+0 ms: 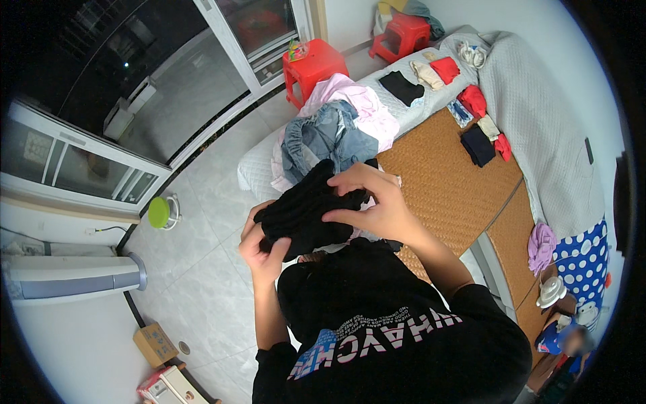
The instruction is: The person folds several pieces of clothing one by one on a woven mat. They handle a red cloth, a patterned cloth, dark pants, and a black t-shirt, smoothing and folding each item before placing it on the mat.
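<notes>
A bunched black knit garment [303, 210] hangs in the air in front of my chest, its exact kind hard to make out. My left hand [262, 248] is closed on its left end, the thumb lying on top. On the other end, my right hand [375, 200] pinches the cloth between thumb and fingers. Just beyond the garment, a blue-grey denim piece [326, 138] and a pink cloth [367, 111] lie heaped on the sofa. More dark cloth shows beneath my hands, partly hidden by them.
Folded black [402, 87], red and beige clothes lie along the grey-covered sofa [501, 67] and woven mat [431, 161]. Red stools [316, 64] stand behind. At the right are a polka-dot cushion [584, 259] and a person [555, 337]. A cardboard box [156, 343] sits lower left.
</notes>
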Demonstrator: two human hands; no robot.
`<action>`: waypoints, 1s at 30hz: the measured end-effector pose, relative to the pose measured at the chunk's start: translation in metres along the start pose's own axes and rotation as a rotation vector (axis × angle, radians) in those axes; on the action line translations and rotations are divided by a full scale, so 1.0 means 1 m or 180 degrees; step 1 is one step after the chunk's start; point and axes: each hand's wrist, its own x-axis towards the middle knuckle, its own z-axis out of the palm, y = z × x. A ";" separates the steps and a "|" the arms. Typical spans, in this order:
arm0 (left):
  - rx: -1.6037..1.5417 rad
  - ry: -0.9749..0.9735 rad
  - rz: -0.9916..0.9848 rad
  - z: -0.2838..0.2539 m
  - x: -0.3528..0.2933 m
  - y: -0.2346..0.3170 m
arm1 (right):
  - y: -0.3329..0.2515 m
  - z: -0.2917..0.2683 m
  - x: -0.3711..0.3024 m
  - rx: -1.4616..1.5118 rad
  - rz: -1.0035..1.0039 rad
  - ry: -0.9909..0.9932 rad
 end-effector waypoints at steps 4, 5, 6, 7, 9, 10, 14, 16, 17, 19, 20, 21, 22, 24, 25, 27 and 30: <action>0.0275 -0.0047 0.0275 0.002 0.004 0.002 | -0.004 0.002 0.002 0.0067 -0.0084 -0.0069; 0.0387 -0.0048 0.0304 0.002 0.005 0.003 | -0.003 0.003 0.001 0.0092 -0.0051 -0.0081; 0.0393 -0.0065 0.0280 0.001 0.005 0.003 | -0.002 0.003 0.001 0.0121 -0.0024 -0.0090; 0.0398 -0.0081 0.0256 0.001 0.006 0.004 | -0.001 0.003 0.001 0.0149 0.0004 -0.0099; 0.0460 -0.0109 0.0236 0.002 0.006 0.006 | -0.001 0.002 0.001 0.0112 -0.0054 -0.0127; 0.0517 -0.0121 0.0240 0.002 0.006 0.007 | -0.001 0.001 0.002 0.0091 -0.0082 -0.0138; 0.0659 -0.0136 0.0274 0.002 0.004 0.007 | -0.002 -0.004 0.002 -0.0125 -0.0216 -0.0300; 0.0670 -0.0242 0.0371 0.000 0.005 0.009 | -0.007 -0.007 0.003 -0.0226 -0.0264 -0.0273; 0.0675 -0.0294 0.0420 -0.001 0.006 0.010 | -0.006 -0.008 0.003 -0.0174 -0.0237 -0.0236; 0.0623 -0.0320 0.0487 -0.003 0.004 0.011 | -0.003 -0.009 0.003 -0.0058 -0.0187 -0.0166; 0.0599 -0.0332 0.0520 -0.004 0.004 0.012 | -0.005 -0.010 0.004 -0.0217 -0.0373 -0.0106; 0.0537 -0.0328 0.0494 -0.006 0.003 0.014 | -0.008 -0.012 0.008 -0.0369 -0.0554 -0.0048; 0.0476 -0.0323 0.0468 -0.008 0.002 0.016 | -0.009 -0.013 0.009 -0.0254 -0.0485 -0.0145; 0.0440 -0.0450 0.0549 -0.012 0.003 0.018 | -0.011 -0.015 0.012 -0.0034 -0.0331 -0.0331; 0.0464 -0.0582 0.0655 -0.014 0.004 0.018 | -0.006 -0.013 0.009 0.0349 -0.0047 -0.0482; 0.0297 -0.0533 0.0640 -0.016 0.002 0.017 | -0.006 -0.014 0.008 0.0449 0.0267 -0.0741; -0.0348 0.0011 0.0289 -0.009 -0.005 0.016 | -0.011 -0.016 0.011 -0.0156 0.0168 -0.0835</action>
